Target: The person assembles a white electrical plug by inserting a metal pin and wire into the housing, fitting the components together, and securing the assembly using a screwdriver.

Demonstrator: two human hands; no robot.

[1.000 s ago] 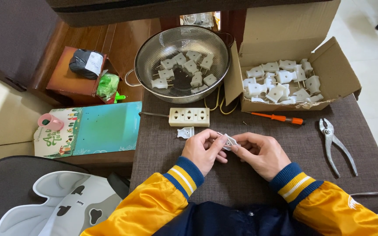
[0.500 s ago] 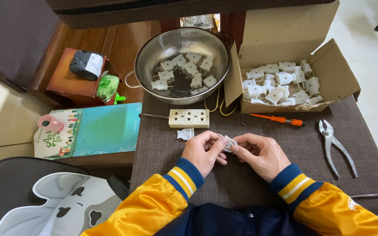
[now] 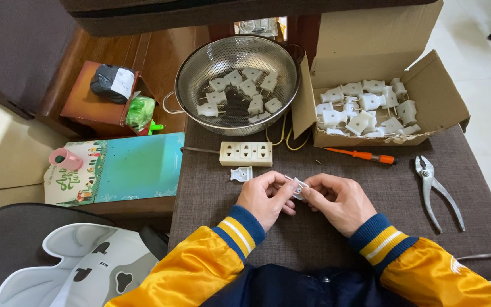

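Here, the left hand [image 3: 265,196] and right hand [image 3: 339,200] both pinch one small white plug [image 3: 298,187] tight, near the white power strip [image 3: 246,153].

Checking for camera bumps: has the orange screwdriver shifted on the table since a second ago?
No. The orange screwdriver lies just in front of the cardboard box, left of the pliers, as before.
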